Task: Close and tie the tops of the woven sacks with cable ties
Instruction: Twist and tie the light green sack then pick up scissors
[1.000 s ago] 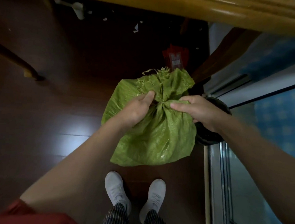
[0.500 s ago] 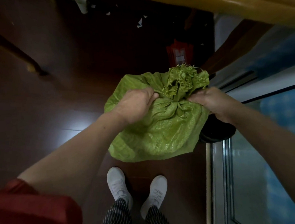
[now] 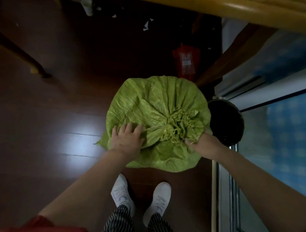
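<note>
Dark polished floorboards run under your white shoes, and just ahead of your toes the green woven sack sits on them. Your left hand lies on its near-left flank, fingers spread and pressing the cloth, holding nothing. Your right hand is at the near-right edge. Its thumb is against the fabric and its fingers are tucked out of sight beneath, so it looks to be gripping the bunched neck from below. That gathered, frayed mouth lies right of centre, spilling toward your right hand, much the nearer of the two. A thin strand runs from the neck toward your left fingers; whether it is a cable tie cannot be told. Beyond stand a black bucket and a red packet under the table edge.
</note>
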